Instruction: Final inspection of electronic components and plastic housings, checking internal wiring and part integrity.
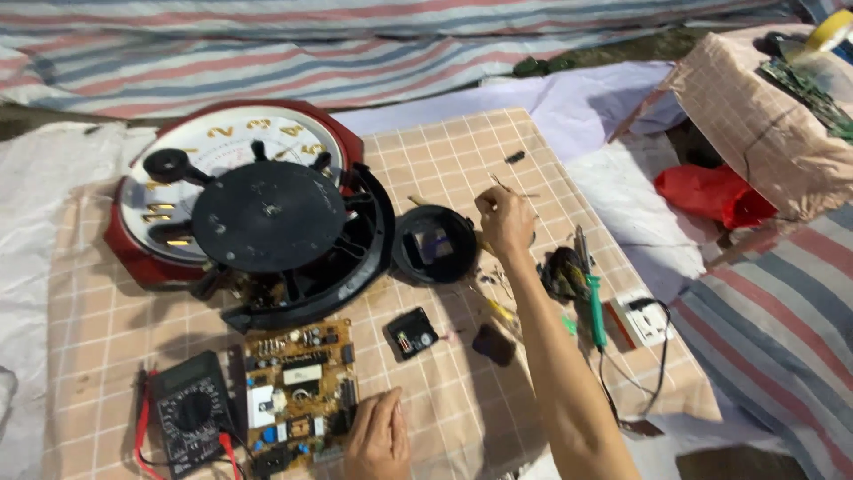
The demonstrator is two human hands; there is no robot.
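From the head camera, the right hand (505, 220) is reached out over the checked cloth (462, 151), its fingers pinched shut on a pair of thin tweezers (503, 186) whose tips stick up and away past the fingertips. Whether anything sits between the tweezer tips I cannot tell; they are too fine at this size. Just beside the knuckles, toward the person's left, lies a round black cup-shaped housing (434, 244), and just below the wrist is a scatter of small loose parts (494, 283).

The left hand (378, 437) rests with fingers curled loosely, holding nothing, its fingertips touching the near right corner of a brown circuit board (300, 391). Beyond that board's far side from the fingers sits a black multimeter (191, 413) with red and black leads.

The risks, as I judge them: the forearm hangs directly over a green-handled soldering iron (593, 307) near the elbow side, so a drop of the arm could brush it. A slackened pinch would lose any tiny piece among the loose parts, and a leaning left hand could shift the board.
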